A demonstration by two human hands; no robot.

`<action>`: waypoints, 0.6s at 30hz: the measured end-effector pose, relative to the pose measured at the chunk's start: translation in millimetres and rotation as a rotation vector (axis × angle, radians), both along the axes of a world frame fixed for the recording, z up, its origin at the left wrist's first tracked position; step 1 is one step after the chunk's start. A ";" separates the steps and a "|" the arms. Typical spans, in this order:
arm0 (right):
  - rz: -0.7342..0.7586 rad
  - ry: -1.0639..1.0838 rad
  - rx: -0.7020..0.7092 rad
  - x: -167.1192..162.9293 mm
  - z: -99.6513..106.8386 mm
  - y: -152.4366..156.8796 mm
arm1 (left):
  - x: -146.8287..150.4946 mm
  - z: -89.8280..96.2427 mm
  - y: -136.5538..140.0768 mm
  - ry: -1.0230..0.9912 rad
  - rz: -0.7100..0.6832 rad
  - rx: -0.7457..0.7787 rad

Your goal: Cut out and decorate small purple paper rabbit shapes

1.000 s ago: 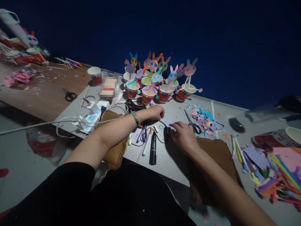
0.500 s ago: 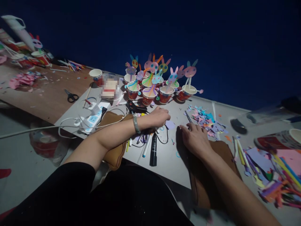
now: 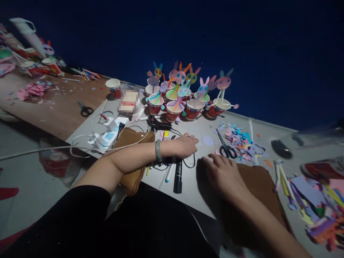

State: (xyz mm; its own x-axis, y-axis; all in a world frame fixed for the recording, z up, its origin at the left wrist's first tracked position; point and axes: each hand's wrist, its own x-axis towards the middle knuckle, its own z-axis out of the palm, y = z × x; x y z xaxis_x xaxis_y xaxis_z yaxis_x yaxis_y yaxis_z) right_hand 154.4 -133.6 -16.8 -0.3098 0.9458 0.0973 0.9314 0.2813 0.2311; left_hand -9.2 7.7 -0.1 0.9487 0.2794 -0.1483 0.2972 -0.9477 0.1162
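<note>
My left hand point(image 3: 187, 145), with a bangle at the wrist, is low over the table beside loose pens and a black marker point(image 3: 177, 176). Its fingers are curled down and together, and whatever is in them is hidden. A lilac paper circle point(image 3: 208, 140) lies just beyond its fingertips. My right hand point(image 3: 222, 172) hovers palm down with fingers apart and nothing visible in them. Black-handled scissors point(image 3: 227, 150) lie just past its fingers. Under the right forearm is a brown cushion point(image 3: 258, 182); another brown cushion point(image 3: 134, 138) lies under the left forearm.
Paper cups point(image 3: 174, 111) with rabbit-faced paper figures stand at the back. A black glue gun point(image 3: 159, 124) and a white power strip point(image 3: 113, 133) with cables lie left. Paper scraps point(image 3: 238, 138) and colourful strips point(image 3: 322, 229) lie right. Other scissors point(image 3: 85, 109) rest far left.
My left hand has moved slightly nearer to me. My right hand has drawn back from the scissors, whose handles now show. The whole view has shifted a little.
</note>
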 end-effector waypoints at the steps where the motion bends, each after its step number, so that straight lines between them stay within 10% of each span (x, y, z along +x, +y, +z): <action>1: 0.086 0.020 -0.020 -3.3 -3.9 -9.8 | 0.7 -1.6 -2.7 0.001 -0.013 0.011; 11: -0.032 -0.021 0.098 9.3 -1.8 1.9 | -1.1 -8.1 -30.9 -0.052 -0.012 0.075; 18: 0.163 0.077 -0.166 0.1 -7.2 -10.2 | -2.3 -17.0 -31.3 -0.112 -0.010 0.019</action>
State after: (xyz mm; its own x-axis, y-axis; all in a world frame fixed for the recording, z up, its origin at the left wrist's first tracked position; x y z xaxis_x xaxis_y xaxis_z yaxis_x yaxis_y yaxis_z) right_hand 154.4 -143.8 -24.0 -0.4575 0.8888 -0.0255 0.8836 0.4577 0.0990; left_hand -11.5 -23.6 -17.2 0.9616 0.2720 -0.0354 0.2743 -0.9528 0.1300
